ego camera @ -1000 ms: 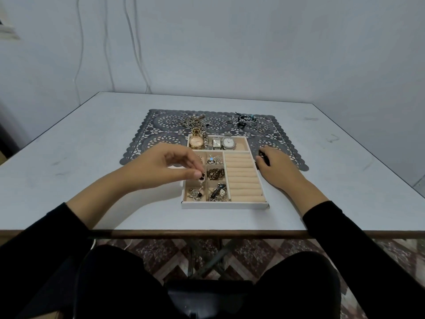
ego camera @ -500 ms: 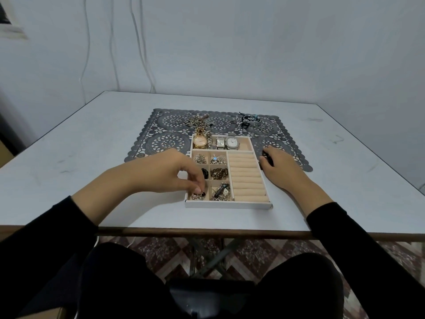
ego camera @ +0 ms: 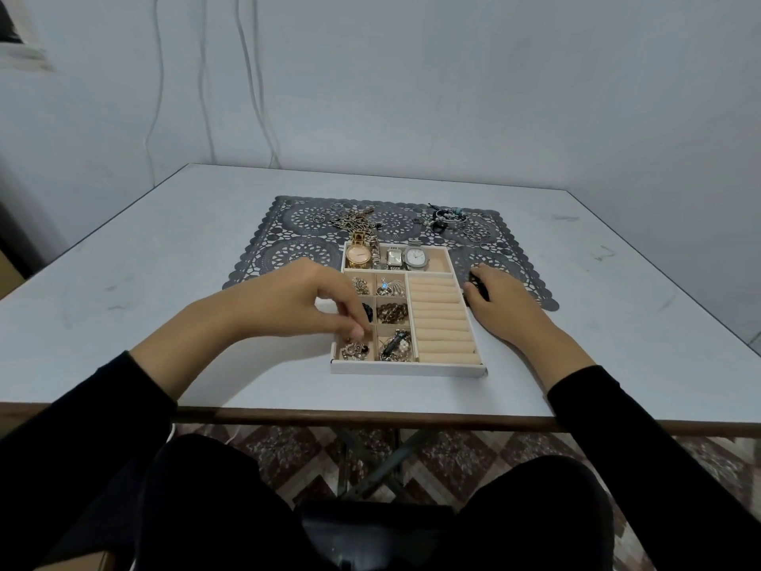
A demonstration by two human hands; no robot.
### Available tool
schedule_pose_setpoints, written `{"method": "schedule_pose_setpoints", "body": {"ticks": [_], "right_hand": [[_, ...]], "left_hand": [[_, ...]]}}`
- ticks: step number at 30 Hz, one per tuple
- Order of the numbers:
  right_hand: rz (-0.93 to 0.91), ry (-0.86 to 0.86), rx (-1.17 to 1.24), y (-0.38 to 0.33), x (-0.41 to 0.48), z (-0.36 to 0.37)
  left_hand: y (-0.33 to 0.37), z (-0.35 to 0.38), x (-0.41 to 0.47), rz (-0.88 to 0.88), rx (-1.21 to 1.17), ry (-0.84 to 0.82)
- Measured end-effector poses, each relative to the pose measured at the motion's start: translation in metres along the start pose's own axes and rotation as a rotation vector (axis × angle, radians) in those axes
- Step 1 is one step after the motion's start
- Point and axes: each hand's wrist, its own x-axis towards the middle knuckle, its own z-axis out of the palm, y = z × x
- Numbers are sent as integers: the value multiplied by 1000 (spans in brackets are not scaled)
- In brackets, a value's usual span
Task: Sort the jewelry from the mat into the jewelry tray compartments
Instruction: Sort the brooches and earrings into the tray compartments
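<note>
Bracelets (ego camera: pixel 449 216): on mat (ego camera: pixel 306 251), beyond tray (ego camera: pixel 407 368). Your right hand (ego camera: pixel 504 309), loosely curled, empty, lies nearer; left hand (ego camera: pixel 296 302) pinched, hold unclear.

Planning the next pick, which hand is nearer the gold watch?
Left. The left hand is over the small compartments right beside the gold watch; the right hand rests outside the opposite edge of the tray.

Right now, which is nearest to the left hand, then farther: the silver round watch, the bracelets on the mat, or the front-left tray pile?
1. The front-left tray pile, at the fingertips of the left hand.
2. The silver round watch, in the back compartment of the tray.
3. The bracelets, far right on the mat.
</note>
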Motion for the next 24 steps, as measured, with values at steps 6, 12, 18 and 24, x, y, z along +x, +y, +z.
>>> {"method": "schedule_pose_setpoints", "body": {"ticks": [6,12,18,24], "right_hand": [[66,-19,45,-1,4,-5],[119,37,58,3,28,-15],[73,63,88,4,65,-10],[-31,73,83,-1,107,9]], "left_hand": [[-19,-14,12,-89,-244,197],[-66,-24,39,-220,-162,473],[-110,-25,71,-319,88,492],[-139,-27,102,-340,268,373]]}}
